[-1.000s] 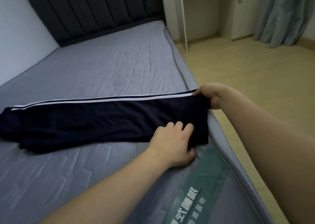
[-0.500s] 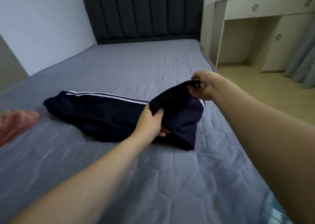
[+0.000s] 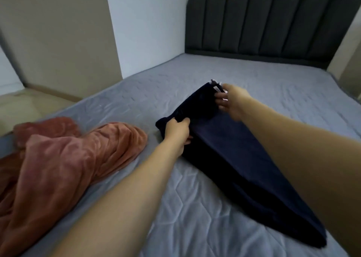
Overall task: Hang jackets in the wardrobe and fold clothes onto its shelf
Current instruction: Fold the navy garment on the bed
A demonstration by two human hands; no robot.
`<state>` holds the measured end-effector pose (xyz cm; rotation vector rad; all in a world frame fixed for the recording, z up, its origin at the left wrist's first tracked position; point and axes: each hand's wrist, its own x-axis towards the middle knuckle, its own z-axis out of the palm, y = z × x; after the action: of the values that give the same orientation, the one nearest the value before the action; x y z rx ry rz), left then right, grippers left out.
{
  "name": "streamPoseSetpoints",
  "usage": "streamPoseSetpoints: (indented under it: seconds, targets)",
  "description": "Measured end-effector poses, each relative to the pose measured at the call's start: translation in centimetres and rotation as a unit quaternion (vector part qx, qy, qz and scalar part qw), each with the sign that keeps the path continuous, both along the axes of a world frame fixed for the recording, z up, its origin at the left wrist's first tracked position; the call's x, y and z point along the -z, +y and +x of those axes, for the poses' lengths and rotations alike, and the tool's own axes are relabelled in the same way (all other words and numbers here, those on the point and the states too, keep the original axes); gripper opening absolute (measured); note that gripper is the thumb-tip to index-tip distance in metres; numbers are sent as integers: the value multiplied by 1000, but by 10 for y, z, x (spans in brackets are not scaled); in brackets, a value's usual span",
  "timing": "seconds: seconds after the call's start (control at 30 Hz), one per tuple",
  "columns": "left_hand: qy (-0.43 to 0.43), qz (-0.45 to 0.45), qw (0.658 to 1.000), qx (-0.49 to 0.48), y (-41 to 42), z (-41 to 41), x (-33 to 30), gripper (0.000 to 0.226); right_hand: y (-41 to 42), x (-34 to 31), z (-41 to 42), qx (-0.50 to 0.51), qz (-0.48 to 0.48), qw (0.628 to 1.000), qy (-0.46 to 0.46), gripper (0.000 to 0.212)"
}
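Observation:
Dark navy trousers [image 3: 234,159] with a white side stripe lie folded over on the grey mattress [image 3: 195,208]. My left hand [image 3: 176,132] grips the near corner of the folded end. My right hand [image 3: 231,100] pinches the far corner, where the white stripe shows. The folded end is lifted slightly between the two hands, and the rest stretches toward the lower right, partly hidden under my right forearm.
A crumpled rust-pink fleece garment [image 3: 64,163] lies on the left of the mattress. A dark padded headboard [image 3: 269,22] stands at the back. A beige panel [image 3: 58,37] and a strip of floor [image 3: 23,104] are on the left.
Both hands have carried the trousers' end leftward over the rest, folding the trousers over. The view has swung left, bringing the pink garment fully into sight.

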<state>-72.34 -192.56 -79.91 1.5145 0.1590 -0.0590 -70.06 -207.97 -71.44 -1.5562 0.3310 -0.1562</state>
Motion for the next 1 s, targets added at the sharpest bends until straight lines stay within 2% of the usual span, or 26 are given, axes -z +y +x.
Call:
streamPoseSetpoints:
  seconds: [0.03,0.1,0.17,0.23,0.3,0.37,0.43,0.47,0.53,0.57,0.63,0.67,0.7,0.73,0.77,0.8,0.83,0.9,0.97,1.0]
  targets:
    - [2,20,1000,-22,13,23,8,20,10,12,15,-26,-33,999,3,19]
    - [31,109,992,-60,29,63,33,32,9,48,37,-48,-191,980,15,42]
    - [101,187,972,-97,34,87,64,46,-14,87,37,-57,-385,919,56,54]
    - [145,208,957,-142,27,96,87,50,-58,120,25,-55,-545,829,113,61]
    - [122,197,954,-190,19,97,100,44,-109,144,2,-53,-621,761,180,69]
    - [96,185,950,-231,12,94,103,40,-154,156,-28,-26,-622,743,245,80]
    - [86,192,944,-253,4,82,94,44,-184,160,-57,29,-606,743,282,83]
    - [57,226,940,-251,-4,70,86,53,-195,160,-70,54,-599,745,288,81]
    - [-93,349,904,-230,-28,31,69,66,-213,157,-89,80,-553,779,284,71]
    - [-205,385,878,-195,-45,5,62,67,-218,152,-95,89,-497,820,269,63]
    - [-379,389,840,-18,-85,-61,57,63,-221,144,-102,90,-340,908,228,41]
    - [-404,396,816,116,-103,-95,59,67,-220,140,-105,78,-288,930,213,32]
    - [-380,441,774,249,-119,-126,61,78,-217,138,-108,56,-264,941,204,28]
    - [-330,512,716,341,-130,-149,66,91,-215,138,-110,36,-249,948,196,26]
    - [-284,588,656,378,-138,-165,74,100,-212,139,-113,23,-238,953,188,26]
    - [-253,647,613,376,-143,-175,80,104,-208,139,-117,18,-220,959,175,26]
    - [-230,686,591,358,-144,-181,80,103,-203,139,-122,27,-191,968,159,25]
    - [-231,739,560,295,-143,-187,69,82,-198,133,-136,61,-118,983,126,19]
    - [-301,757,521,253,-145,-199,58,36,-198,127,-156,87,-65,988,108,13]
    - [-325,756,502,267,-146,-208,51,20,-200,123,-168,97,-51,989,101,12]
